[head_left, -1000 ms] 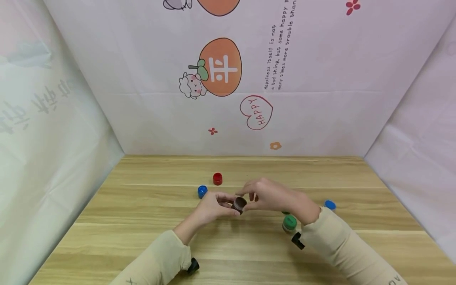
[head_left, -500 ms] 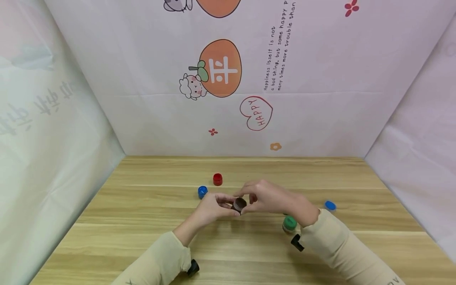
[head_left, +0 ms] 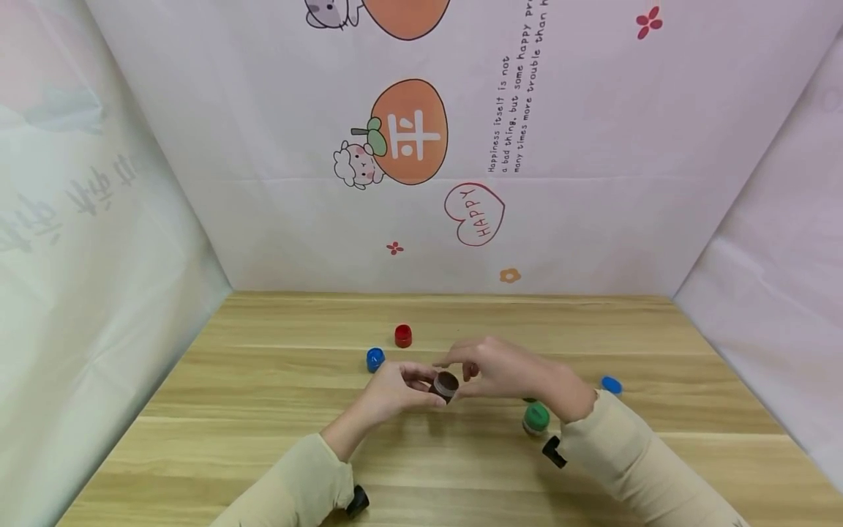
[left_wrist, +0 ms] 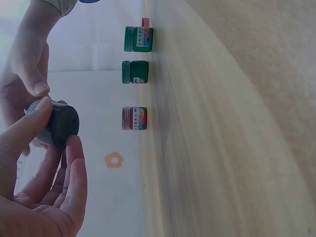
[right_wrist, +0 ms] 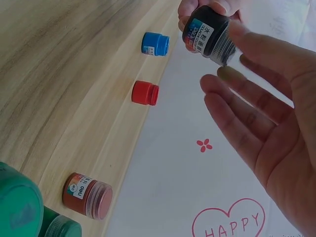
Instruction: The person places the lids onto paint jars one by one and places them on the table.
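My left hand (head_left: 395,388) grips a dark paint jar (head_left: 446,386) raised over the table. In the right wrist view the jar (right_wrist: 203,33) lies tilted, its ribbed cap end facing my right hand (right_wrist: 269,106). The right thumb is at the cap's edge; the other fingers are spread below it, apart or barely touching. In the head view my right hand (head_left: 494,368) stands around that end with a gap at the index finger. The left wrist view shows left thumb and fingers round the jar (left_wrist: 65,127).
On the wooden table (head_left: 276,468) stand a blue jar (head_left: 375,359), a red jar (head_left: 403,337) and a green jar (head_left: 536,417). A blue lid (head_left: 611,384) lies at right. Another green jar (right_wrist: 61,228) and a brown-red jar (right_wrist: 81,195) stand nearby, mostly hidden in the head view.
My right index finger and thumb have moved slightly off the jar's cap end, which shows more fully. The left hand keeps its hold. The whole head view has shifted slightly.
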`<state>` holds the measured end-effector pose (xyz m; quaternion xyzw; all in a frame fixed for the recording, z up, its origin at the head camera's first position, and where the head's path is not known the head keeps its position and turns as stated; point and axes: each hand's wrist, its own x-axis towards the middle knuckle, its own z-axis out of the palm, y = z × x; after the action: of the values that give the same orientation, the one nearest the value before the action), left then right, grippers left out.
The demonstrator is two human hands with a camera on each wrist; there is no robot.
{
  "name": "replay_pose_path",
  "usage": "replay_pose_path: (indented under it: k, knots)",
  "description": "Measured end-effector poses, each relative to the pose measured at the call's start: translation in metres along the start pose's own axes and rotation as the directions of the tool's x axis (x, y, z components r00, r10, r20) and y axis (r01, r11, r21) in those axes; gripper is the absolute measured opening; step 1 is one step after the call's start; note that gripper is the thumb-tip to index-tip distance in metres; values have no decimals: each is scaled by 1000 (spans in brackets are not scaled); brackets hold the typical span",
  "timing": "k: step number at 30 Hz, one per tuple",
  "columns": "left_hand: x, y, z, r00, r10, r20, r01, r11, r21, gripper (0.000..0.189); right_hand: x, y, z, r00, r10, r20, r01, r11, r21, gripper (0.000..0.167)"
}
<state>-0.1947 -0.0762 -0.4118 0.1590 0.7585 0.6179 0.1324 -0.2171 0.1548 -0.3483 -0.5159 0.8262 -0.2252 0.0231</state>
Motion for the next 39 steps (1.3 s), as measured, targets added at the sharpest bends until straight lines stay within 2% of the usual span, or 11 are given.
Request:
replay_pose_path:
  k: [3, 9, 16, 18, 21, 27, 33, 39]
  knots:
    - [0, 0, 1, 1000, 5, 0, -5, 1000, -2, 35, -1, 0, 2, 999, -32, 3, 32, 999, -5, 35]
    - [-1, -1, 3, 1000, 5, 9, -5, 1000, 2, 35, -2, 2, 3, 1000, 20, 19, -20, 1000, 20, 32]
    - [-2, 0, 3, 1000, 6, 4, -6, 1000, 2, 35, -4, 5, 2, 999, 1, 32, -3, 999, 52, 33]
    - [-2, 0, 3, 1000, 6, 4, -6, 1000, 2, 36, -4, 4, 2, 999, 26, 36, -28, 998, 51, 30]
    - [-3, 2, 3, 1000, 6, 0, -6, 1000, 7, 36, -4, 4, 3, 998, 51, 25, -52, 998, 42, 34]
    - [-3, 2, 3, 1000, -4, -1, 4, 1000, 6, 36, -4, 5, 6, 1000, 4, 20, -5, 999, 49, 37]
    - [-2, 3, 5, 1000, -2, 6, 2, 1000, 19, 35, -4, 5, 4, 997, 68, 29, -69, 996, 64, 30]
    - [-2, 5, 5, 1000, -8, 0, 8, 1000, 21, 35, -5, 3, 4, 1000, 24, 8, -24, 1000, 21, 38]
